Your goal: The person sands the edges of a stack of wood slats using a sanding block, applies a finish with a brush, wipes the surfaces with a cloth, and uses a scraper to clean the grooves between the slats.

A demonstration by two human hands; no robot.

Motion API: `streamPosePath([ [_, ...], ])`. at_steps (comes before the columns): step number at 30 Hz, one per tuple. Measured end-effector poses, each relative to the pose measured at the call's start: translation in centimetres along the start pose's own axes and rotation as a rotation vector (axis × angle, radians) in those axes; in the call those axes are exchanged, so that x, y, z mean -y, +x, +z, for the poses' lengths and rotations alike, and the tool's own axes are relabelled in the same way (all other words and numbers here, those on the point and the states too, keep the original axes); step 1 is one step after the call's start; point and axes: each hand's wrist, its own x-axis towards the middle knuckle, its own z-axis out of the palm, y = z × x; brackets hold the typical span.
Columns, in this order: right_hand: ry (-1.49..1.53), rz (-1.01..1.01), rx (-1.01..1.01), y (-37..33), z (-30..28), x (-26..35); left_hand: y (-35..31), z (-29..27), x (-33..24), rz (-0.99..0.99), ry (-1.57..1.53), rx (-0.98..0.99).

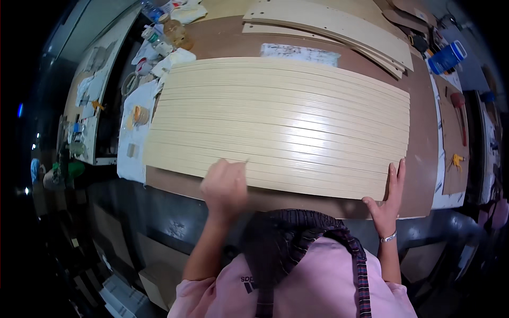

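Note:
A broad stack-like spread of pale cream strips (228,111), lying side by side with thin dark lines between them, covers the middle of the brown work board. My left hand (225,185) is closed in a fist over the near edge, left of the middle. It is blurred, and a small thin tip shows beside it; what it holds is hidden. At the near right corner, my right hand (386,204) rests with thumb and fingers spread, the thumb at the front edge and the fingers along the right end.
Long cream boards with holes (328,29) lie at the back right. Bottles (159,42) and an open jar (140,115) stand along the left. A blue bottle (448,57) and a yellow clamp (456,161) are at the right. A smeared white sheet (299,53) lies behind the strips.

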Motion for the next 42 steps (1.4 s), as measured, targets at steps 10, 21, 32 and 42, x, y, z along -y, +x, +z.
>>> streamPosePath([
  [10, 0.004, -0.062, -0.021, 0.2, 0.5, -0.6, -0.8, 1.5, -1.6, 0.006, 0.054, -0.095],
  [21, -0.006, -0.221, 0.083, 0.4, -1.2, -1.8, -1.3, 2.8, -4.3, -0.158, 0.182, -0.224],
  [32, 0.288, -0.015, 0.135, 0.7, -1.1, -4.6, -0.3, 5.8, -10.3, -0.050, 0.064, -0.095],
  [42, 0.447, 0.073, 0.096, 0.6, -0.7, -5.5, 1.3, 9.5, -15.7, 0.079, -0.066, -0.047],
])
